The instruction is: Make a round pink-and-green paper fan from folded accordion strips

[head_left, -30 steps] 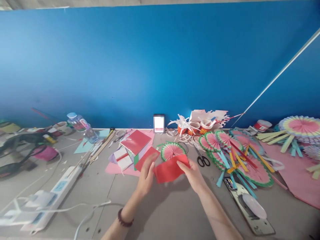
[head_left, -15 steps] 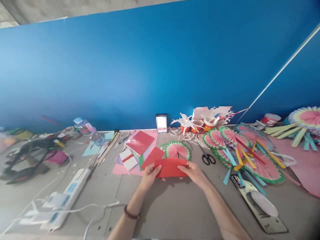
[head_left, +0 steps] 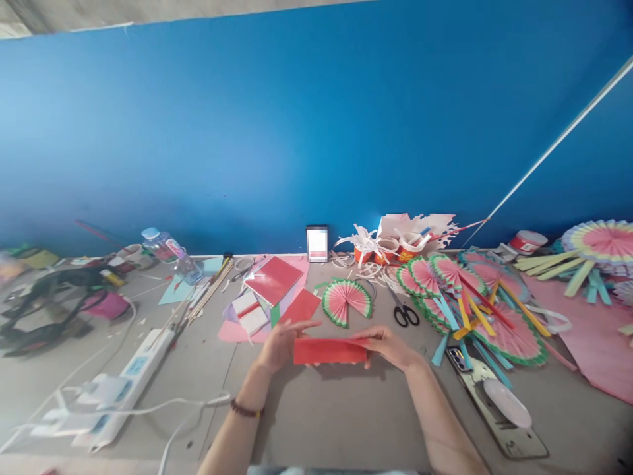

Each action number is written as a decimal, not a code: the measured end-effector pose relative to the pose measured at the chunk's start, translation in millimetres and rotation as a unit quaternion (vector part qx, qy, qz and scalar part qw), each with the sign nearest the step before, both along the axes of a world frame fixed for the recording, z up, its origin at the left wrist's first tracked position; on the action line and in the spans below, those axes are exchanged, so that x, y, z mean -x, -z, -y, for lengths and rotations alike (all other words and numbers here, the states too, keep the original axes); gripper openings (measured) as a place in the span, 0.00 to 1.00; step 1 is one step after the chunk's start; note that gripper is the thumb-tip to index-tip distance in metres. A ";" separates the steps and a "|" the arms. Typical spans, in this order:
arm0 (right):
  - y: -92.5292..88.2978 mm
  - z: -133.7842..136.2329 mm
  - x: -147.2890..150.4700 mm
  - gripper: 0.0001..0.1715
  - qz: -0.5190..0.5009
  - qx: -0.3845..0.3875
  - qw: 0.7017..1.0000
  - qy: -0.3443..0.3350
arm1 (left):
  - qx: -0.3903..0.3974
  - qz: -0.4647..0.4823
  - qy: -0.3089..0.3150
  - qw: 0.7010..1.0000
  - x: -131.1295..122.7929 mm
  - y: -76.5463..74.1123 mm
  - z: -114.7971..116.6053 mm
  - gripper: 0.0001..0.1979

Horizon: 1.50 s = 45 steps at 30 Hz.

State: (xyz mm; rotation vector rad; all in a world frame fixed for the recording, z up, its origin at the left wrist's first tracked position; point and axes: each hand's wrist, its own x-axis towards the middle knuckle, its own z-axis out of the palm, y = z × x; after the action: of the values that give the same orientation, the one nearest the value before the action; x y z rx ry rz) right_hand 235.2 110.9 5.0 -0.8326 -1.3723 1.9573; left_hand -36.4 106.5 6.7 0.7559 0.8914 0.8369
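Note:
A narrow red paper strip (head_left: pixel 329 351) lies level between my two hands, above the grey table. My left hand (head_left: pixel 281 344) is at its left end, thumb and fingers spread around the paper, with fingertips under its lower edge. The right end is pinched between the thumb and fingers of my right hand (head_left: pixel 388 346). Just beyond the strip lies a round pleated paper fan (head_left: pixel 346 302) in pink with a green edge and an open wedge. Red sheets (head_left: pixel 274 280) and a white packet (head_left: pixel 250 313) rest behind my left hand.
Black-handled scissors (head_left: pixel 406 315), a pile of pleated fans (head_left: pixel 514 330) and a phone (head_left: pixel 499 406) lie to the right. At left are a power strip (head_left: pixel 131 386) with white cables, a bottle (head_left: pixel 173 254) and thin sticks (head_left: pixel 210 290). Paper cups (head_left: pixel 410 247) stand by the blue wall.
The red paper looks narrower and sits slightly lower. My left thumb has lifted off its face and the left fingers have spread. The whole view has shifted a little.

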 end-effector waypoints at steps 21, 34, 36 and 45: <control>19.1 -7.9 33.9 0.27 0.023 0.032 0.965 0.258 | -0.075 -0.020 0.033 0.996 -63.6 -2.1 4.9 0.20; 13.9 5.4 58.2 0.19 0.011 -0.014 0.942 0.336 | -0.151 -0.116 -0.102 0.976 -70.6 -2.5 16.9 0.16; 11.8 6.9 60.8 0.19 0.022 -0.030 0.944 0.328 | -0.156 -0.124 -0.149 0.969 -67.8 -0.6 15.8 0.15; 6.0 13.4 69.6 0.20 -0.006 0.011 0.948 0.317 | -0.114 -0.051 -0.141 0.982 -63.0 -0.4 16.9 0.15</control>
State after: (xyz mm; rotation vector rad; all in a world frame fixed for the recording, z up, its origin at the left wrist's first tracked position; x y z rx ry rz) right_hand 165.6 97.5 -1.0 -1.1036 -0.9136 1.4673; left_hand 26.6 89.6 7.1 0.8892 1.0209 1.1743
